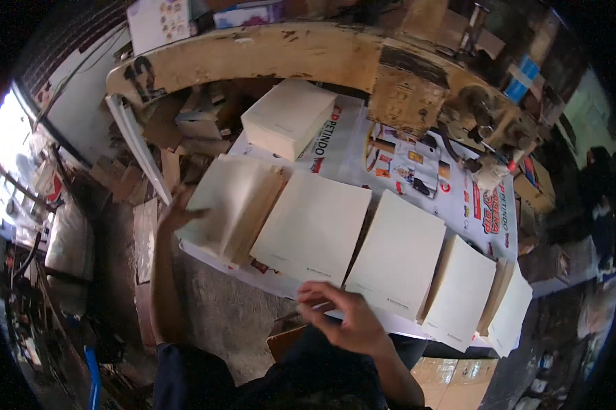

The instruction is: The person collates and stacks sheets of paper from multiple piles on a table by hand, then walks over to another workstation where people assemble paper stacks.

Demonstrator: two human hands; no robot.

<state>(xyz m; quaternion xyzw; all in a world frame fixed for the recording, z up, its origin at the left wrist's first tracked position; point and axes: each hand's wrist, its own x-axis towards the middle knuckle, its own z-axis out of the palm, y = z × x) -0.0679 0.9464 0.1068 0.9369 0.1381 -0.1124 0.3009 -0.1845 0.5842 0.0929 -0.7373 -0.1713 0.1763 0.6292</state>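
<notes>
Several stacks of cream paper sheets lie side by side in a slanting row along the table's near edge. My left hand (178, 210) is at the left edge of the leftmost stack (219, 198), whose top sheets bulge; its thumb points in over the paper and its fingers are apart. My right hand (342, 318) hovers just in front of the second stack (313, 225) and the third stack (398, 256), with loosely bent fingers and nothing between them. Farther right are a narrower-looking stack (462, 294) and the end stack (510, 318).
A thick paper block (287, 116) stands at the back of the printed banner sheet (349, 130) covering the table. A yellowish machine beam (267, 58) arches over the far side. Cardboard boxes (455, 379) sit low at the right, and a pale metal bar (137, 147) slants at the left.
</notes>
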